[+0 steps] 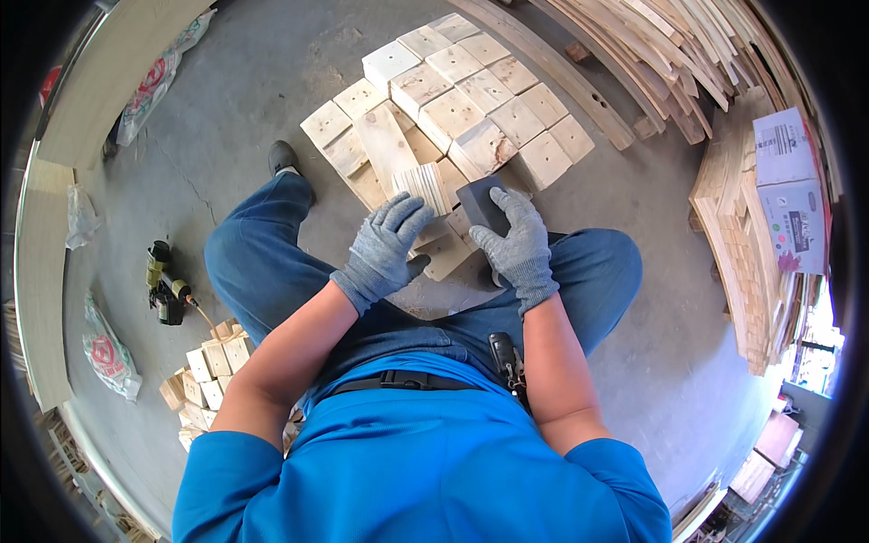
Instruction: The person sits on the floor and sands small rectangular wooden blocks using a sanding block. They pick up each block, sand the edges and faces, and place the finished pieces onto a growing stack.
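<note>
Both my hands wear grey knit gloves. My right hand grips a dark grey rectangular block, which looks like a sanding block, by its right side. Beside it, my left hand is open, fingers stretched and thumb apart. The left fingertips are at the near edge of a light wood block with striped grain; whether they touch it I cannot tell. That block stands between my knees, close to the stacked wood pieces. A flat pale board lies on the stack just beyond it. My palms face downward, so their undersides are hidden.
Square wooden blocks with small holes form a large stack ahead. Smaller wood blocks are piled at my left. A cordless power tool sits on the concrete floor. Long boards and a white carton line the right side.
</note>
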A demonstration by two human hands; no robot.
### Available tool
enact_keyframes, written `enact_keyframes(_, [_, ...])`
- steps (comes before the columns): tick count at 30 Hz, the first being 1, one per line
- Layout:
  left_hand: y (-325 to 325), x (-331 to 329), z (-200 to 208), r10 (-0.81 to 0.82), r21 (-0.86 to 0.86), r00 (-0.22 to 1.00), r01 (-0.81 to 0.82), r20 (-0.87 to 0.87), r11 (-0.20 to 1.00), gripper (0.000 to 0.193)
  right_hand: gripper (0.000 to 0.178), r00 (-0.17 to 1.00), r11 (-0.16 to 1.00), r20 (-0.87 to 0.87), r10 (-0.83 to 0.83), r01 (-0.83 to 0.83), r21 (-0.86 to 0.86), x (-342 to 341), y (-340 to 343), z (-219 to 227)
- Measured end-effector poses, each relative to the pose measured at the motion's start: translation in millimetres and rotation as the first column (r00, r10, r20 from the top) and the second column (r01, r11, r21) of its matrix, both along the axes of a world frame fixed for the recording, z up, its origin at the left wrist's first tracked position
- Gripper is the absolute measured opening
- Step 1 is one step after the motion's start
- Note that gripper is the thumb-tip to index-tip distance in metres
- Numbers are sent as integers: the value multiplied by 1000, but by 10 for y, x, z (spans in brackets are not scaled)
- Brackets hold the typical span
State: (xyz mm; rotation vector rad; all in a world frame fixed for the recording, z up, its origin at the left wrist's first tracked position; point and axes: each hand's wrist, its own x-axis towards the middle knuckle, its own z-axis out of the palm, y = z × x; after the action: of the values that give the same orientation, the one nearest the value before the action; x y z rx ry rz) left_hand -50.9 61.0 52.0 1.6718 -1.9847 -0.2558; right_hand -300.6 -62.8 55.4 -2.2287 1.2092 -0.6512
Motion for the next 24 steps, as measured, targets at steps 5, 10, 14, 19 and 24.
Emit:
enact_keyframes(5, [10, 107, -179, 163, -36, 959, -176, -233, 984, 124, 72, 1000, 1000, -7, -5, 5, 12, 4, 45, -1])
enact_keyframes(10, [-143, 195, -220, 401, 280, 884, -332, -240, 901, 132, 72, 996, 998, -78, 54, -57, -37, 103, 166, 191])
enact_keyframes(14, [-305, 177, -492, 443, 350, 828, -325, -344, 879, 134, 74, 970, 978, -170, 172, -189, -91, 290, 292, 315])
enact_keyframes(19, [-427, 191, -497, 463, 422, 779, -283, -422, 861, 125, 74, 948, 972, -283, 148, -192, -134, 370, 296, 312])
enact_keyframes(24, [-421, 238, -491, 432, 403, 803, -265, -411, 876, 115, 72, 981, 985, -137, 138, -150, -86, 537, 32, 194])
